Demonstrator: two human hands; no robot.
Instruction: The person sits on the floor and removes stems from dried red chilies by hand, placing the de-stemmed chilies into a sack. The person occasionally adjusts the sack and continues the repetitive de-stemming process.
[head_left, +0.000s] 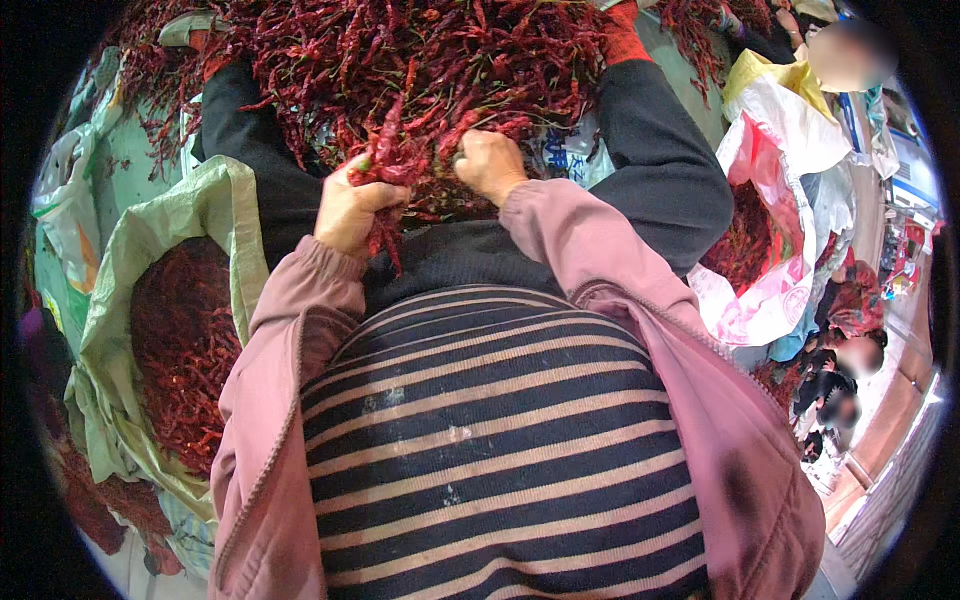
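A large heap of dried red chili peppers (420, 67) spreads between my legs, some with green or pale stems. My left hand (356, 206) is closed around a bunch of chilies (391, 154), which stick out above the fist and hang below it. To its right, my right hand (489, 165) has its fingers curled at the near edge of the heap. Chilies lie against those fingertips, but whether they pinch one is hidden.
At my left stands an open pale-green woven sack (112, 330) holding chilies. A white and pink sack (780, 307) with chilies inside is at my right. Printed plastic (577, 154) lies beside my right leg. Other people (832, 382) are at the far right.
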